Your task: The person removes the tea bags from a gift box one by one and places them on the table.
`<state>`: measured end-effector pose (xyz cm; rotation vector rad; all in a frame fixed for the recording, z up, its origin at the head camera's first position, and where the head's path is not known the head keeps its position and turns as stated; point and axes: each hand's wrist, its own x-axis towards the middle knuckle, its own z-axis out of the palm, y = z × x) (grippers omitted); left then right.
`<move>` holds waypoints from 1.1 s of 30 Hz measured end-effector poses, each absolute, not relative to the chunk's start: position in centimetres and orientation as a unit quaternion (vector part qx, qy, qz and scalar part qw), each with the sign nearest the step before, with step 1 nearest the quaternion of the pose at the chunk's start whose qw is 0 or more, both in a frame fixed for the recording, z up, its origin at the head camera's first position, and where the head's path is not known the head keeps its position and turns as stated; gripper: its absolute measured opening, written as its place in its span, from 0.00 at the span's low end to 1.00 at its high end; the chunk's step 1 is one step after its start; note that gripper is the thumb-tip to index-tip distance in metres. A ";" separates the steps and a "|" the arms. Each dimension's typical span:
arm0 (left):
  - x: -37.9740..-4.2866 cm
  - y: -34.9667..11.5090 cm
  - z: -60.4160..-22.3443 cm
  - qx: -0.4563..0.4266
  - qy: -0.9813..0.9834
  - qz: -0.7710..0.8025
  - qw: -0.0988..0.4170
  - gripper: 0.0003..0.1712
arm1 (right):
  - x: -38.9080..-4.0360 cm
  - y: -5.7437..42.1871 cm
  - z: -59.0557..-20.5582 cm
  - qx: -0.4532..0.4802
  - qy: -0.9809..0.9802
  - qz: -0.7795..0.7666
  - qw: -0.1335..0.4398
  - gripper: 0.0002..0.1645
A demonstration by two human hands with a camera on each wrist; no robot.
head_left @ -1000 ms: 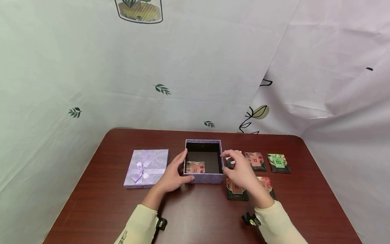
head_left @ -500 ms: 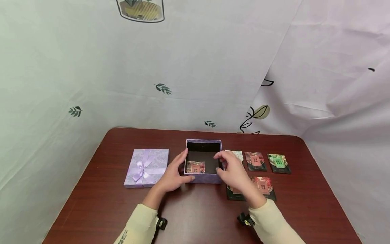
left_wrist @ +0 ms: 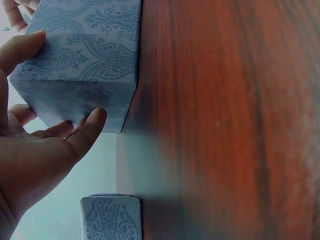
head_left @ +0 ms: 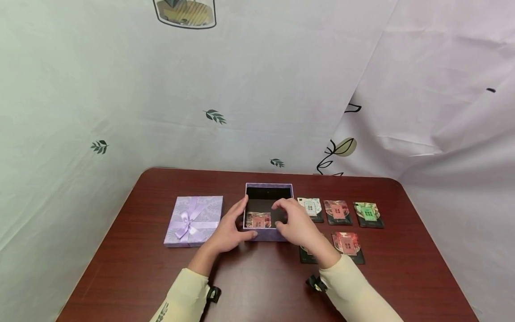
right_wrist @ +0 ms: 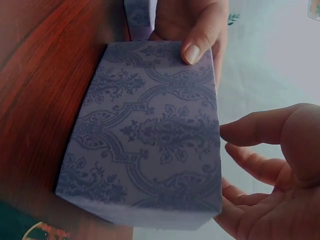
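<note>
An open purple patterned box [head_left: 269, 235] stands near the table's middle, dark inside. In its front left corner lies a reddish printed sachet [head_left: 259, 220]. My left hand [head_left: 226, 235] grips that corner, thumb on the front wall and fingers along the left wall. The left wrist view shows the thumb and fingertips touching the box's walls [left_wrist: 100, 45]. Over the box's right half is my right hand [head_left: 299, 226], its thumb and index finger bent and apart. Nothing shows between them. In the right wrist view its fingers hang beside the box's open top, their tips partly hidden by the wall.
Left of the box lies its lid [head_left: 194, 222] with a lilac bow. To the right lie a white sachet [head_left: 310, 208], a red one and a green sachet [head_left: 368, 213]. Nearer me are another red sachet [head_left: 348, 246] and a dark one [head_left: 307, 256], partly hidden by my right arm.
My right hand has moved left from the box's right wall to above its inside, uncovering the white sachet and the nearer red one. My left hand has kept its place on the box.
</note>
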<state>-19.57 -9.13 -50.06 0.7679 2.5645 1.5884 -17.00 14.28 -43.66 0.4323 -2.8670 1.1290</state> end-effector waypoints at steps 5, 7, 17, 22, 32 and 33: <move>-19.6 -9.2 -50.1 0.249 0.823 0.510 0.015 0.59 | -17.6 13.6 -43.7 0.143 -0.930 0.339 -0.008 0.20; -19.6 -9.2 -50.1 0.248 0.825 0.508 0.015 0.59 | -17.8 13.4 -43.6 0.139 -0.933 0.333 -0.016 0.19; -19.5 -9.2 -49.9 0.242 0.824 0.512 0.023 0.59 | -19.1 12.2 -43.9 0.122 -0.946 0.298 -0.036 0.16; -19.5 -9.2 -50.0 0.241 0.822 0.516 0.023 0.59 | -19.8 11.5 -44.1 0.107 -0.949 0.290 -0.057 0.20; -19.6 -9.1 -50.1 0.244 0.822 0.515 0.014 0.59 | -21.2 10.6 -44.5 0.076 -0.953 0.268 -0.116 0.21; -19.6 -9.1 -50.1 0.245 0.822 0.515 0.013 0.59 | -21.4 10.5 -44.5 0.073 -0.955 0.262 -0.121 0.21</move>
